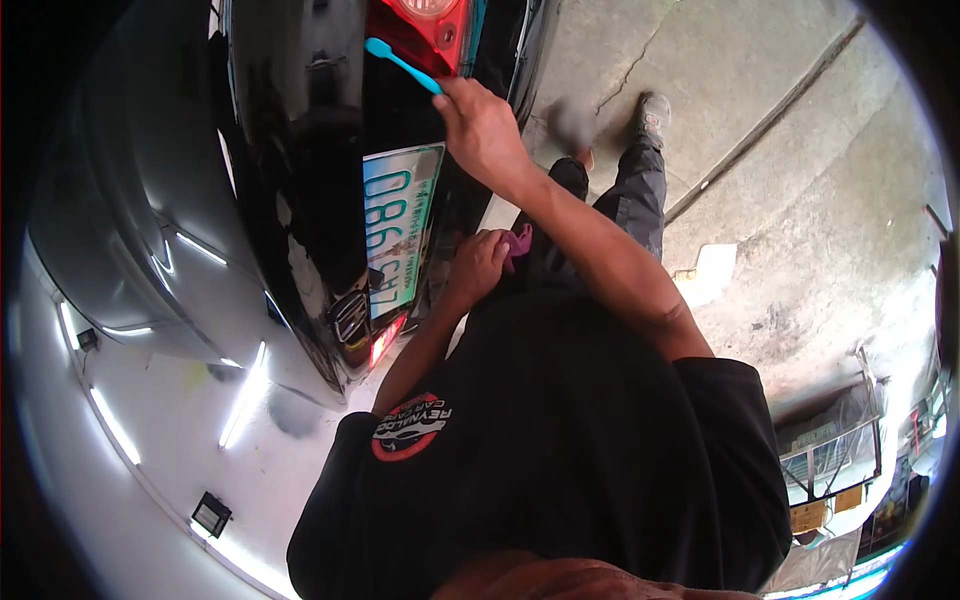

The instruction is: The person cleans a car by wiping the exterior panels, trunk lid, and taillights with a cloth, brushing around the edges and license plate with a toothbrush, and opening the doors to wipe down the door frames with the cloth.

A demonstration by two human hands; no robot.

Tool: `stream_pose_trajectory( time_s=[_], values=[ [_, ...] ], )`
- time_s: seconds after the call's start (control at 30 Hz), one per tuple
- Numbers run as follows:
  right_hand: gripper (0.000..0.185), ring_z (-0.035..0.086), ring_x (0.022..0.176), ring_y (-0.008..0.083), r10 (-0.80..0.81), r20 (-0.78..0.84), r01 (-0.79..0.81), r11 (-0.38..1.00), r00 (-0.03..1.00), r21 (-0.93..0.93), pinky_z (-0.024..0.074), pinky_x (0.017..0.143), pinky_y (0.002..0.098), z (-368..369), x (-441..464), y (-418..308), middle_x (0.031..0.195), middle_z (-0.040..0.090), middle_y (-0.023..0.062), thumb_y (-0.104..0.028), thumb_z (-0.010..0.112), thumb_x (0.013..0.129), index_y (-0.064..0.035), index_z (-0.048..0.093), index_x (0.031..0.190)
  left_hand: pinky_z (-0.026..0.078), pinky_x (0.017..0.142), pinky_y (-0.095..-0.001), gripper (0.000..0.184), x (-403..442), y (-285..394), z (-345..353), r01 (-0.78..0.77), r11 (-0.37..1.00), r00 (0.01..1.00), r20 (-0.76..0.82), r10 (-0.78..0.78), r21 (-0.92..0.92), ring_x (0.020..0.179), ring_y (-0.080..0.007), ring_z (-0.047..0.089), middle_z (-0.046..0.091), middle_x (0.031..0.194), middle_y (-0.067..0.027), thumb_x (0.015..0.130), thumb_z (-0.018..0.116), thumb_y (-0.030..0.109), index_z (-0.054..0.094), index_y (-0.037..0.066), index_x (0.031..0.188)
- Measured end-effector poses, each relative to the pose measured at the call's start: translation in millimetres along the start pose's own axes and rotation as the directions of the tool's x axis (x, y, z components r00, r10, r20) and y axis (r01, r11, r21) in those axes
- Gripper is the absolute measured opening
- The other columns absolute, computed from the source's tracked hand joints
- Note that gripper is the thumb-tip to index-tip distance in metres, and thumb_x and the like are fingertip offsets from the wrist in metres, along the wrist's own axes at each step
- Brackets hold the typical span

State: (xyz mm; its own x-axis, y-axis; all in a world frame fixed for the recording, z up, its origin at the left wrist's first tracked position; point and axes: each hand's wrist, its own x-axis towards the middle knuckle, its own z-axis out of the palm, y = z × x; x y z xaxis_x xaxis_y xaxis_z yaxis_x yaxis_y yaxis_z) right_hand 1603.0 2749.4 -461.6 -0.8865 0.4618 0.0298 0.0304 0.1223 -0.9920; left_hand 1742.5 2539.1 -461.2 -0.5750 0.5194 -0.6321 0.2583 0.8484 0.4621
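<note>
Right hand was closed around the handle of a blue toothbrush, whose head lay over the black car, just beside the red tail light; whether the bristles touched could not be told. Left hand, near the number plate, had its fingers curled on a purple cloth by the person's black shirt.

Shirt: black, back from the right hand
Sleeves: short, black
Badge: round, red-rimmed, white lettering
Trousers: dark
Shoe: greyish, beyond the hand
</note>
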Motion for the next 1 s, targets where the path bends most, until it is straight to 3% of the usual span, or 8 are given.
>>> stream_pose_trajectory(
  time_s=[0.37, 0.47, 0.53, 0.6, 0.67, 0.77, 0.83, 1.0],
  values=[
    [0.015, 0.066, 0.087, 0.0431, 0.14, 0.134, -0.126, 0.987, 0.981, -0.102, 0.0528, 0.073, 0.0468, -78.8, -76.1, 39.7, 0.092, 0.067, 0.0217, -0.011, 0.064, 0.097, -0.0005, 0.065, 0.108, 0.051, 0.086, -0.0495, 0.025, 19.4, 51.9, -58.6, 0.058, 0.995, 0.996, -0.063, -0.063, -0.084, 0.101, -0.0424, 0.064, 0.066, 0.108, -0.0197, 0.098, 0.063, 0.022, 0.065, 0.002, 0.113],
    [0.013, 0.064, 0.089, 0.0454, 0.203, 0.138, -0.174, 0.965, 0.969, -0.196, 0.0519, 0.076, 0.0503, -121.6, -99.8, 61.5, 0.092, 0.066, 0.0218, -0.01, 0.064, 0.097, -0.0011, 0.065, 0.105, 0.047, 0.099, -0.0432, 0.03, 40.4, 98.0, -109.1, -0.128, 0.937, 0.858, -0.438, 0.269, 0.325, 0.108, -0.0293, 0.064, 0.068, 0.113, -0.0095, 0.092, 0.072, 0.02, 0.071, 0.008, 0.12],
    [0.013, 0.064, 0.089, 0.0456, 0.273, 0.125, -0.24, 0.943, 0.954, -0.23, 0.0518, 0.076, 0.0502, -144.6, -107.1, 76.8, 0.092, 0.066, 0.0221, -0.011, 0.063, 0.097, -0.001, 0.065, 0.105, 0.045, 0.104, -0.047, 0.033, 59.3, 118.5, -141.1, -0.151, 0.884, 0.741, -0.541, 0.398, 0.443, 0.116, -0.0342, 0.061, 0.066, 0.126, -0.0122, 0.089, 0.073, 0.012, 0.072, 0.006, 0.122],
    [0.013, 0.064, 0.089, 0.0456, 0.305, 0.109, -0.273, 0.932, 0.946, -0.24, 0.0517, 0.076, 0.05, -158.3, -107.4, 81.5, 0.093, 0.066, 0.0224, -0.011, 0.062, 0.098, -0.001, 0.065, 0.106, 0.04, 0.111, -0.0503, 0.046, 85.5, 125.7, -165.1, -0.014, 0.764, 0.705, -0.536, 0.465, 0.645, 0.127, -0.0385, 0.054, 0.06, 0.139, -0.0137, 0.089, 0.069, 0.01, 0.064, 0.006, 0.134],
    [0.014, 0.065, 0.09, 0.0454, 0.299, 0.093, -0.271, 0.935, 0.95, -0.229, 0.0517, 0.076, 0.0498, -172.2, -101.6, 77.2, 0.093, 0.066, 0.0227, -0.013, 0.061, 0.099, -0.001, 0.065, 0.106, 0.043, 0.107, -0.0528, 0.056, 116.6, 114.9, -166.8, 0.195, 0.686, 0.759, -0.551, 0.347, 0.701, 0.139, -0.0398, 0.046, 0.05, 0.15, -0.0103, 0.094, 0.063, 0.013, 0.051, 0.008, 0.148],
    [0.017, 0.066, 0.09, 0.0441, 0.333, 0.076, -0.308, 0.922, 0.94, -0.234, 0.0526, 0.077, 0.0476, -188.0, -94.8, 70.0, 0.093, 0.067, 0.0226, -0.014, 0.06, 0.1, -0.0021, 0.066, 0.11, 0.038, 0.112, -0.0552, 0.067, 123.6, 91.2, -137.9, 0.271, 0.476, 0.888, -0.408, 0.212, 0.837, 0.146, -0.0444, 0.036, 0.038, 0.159, -0.0142, 0.095, 0.064, 0.021, 0.039, 0.005, 0.155],
    [0.025, 0.069, 0.081, 0.0353, 0.355, 0.051, -0.332, 0.91, 0.934, -0.246, 0.0527, 0.073, 0.0417, -195.7, -93.4, 69.9, 0.091, 0.069, 0.0194, -0.023, 0.061, 0.103, -0.002, 0.068, 0.115, 0.04, 0.11, -0.0561, 0.07, 129.2, 93.0, -142.3, 0.3, 0.546, 0.878, -0.45, 0.162, 0.782, 0.147, -0.0445, 0.034, 0.037, 0.161, -0.0147, 0.095, 0.065, 0.025, 0.037, 0.006, 0.156],
    [0.024, 0.068, 0.078, 0.0354, 0.358, 0.052, -0.333, 0.906, 0.932, -0.26, 0.0526, 0.07, 0.0425, -217.6, -91.9, 75.9, 0.086, 0.068, 0.0189, -0.022, 0.062, 0.103, -0.0025, 0.068, 0.115, 0.041, 0.109, -0.0575, 0.073, 157.2, 115.1, -169.1, 0.386, 0.669, 0.715, -0.664, 0.219, 0.635, 0.145, -0.0475, 0.035, 0.038, 0.158, -0.0209, 0.095, 0.067, 0.029, 0.036, 0.002, 0.155]
  ],
)
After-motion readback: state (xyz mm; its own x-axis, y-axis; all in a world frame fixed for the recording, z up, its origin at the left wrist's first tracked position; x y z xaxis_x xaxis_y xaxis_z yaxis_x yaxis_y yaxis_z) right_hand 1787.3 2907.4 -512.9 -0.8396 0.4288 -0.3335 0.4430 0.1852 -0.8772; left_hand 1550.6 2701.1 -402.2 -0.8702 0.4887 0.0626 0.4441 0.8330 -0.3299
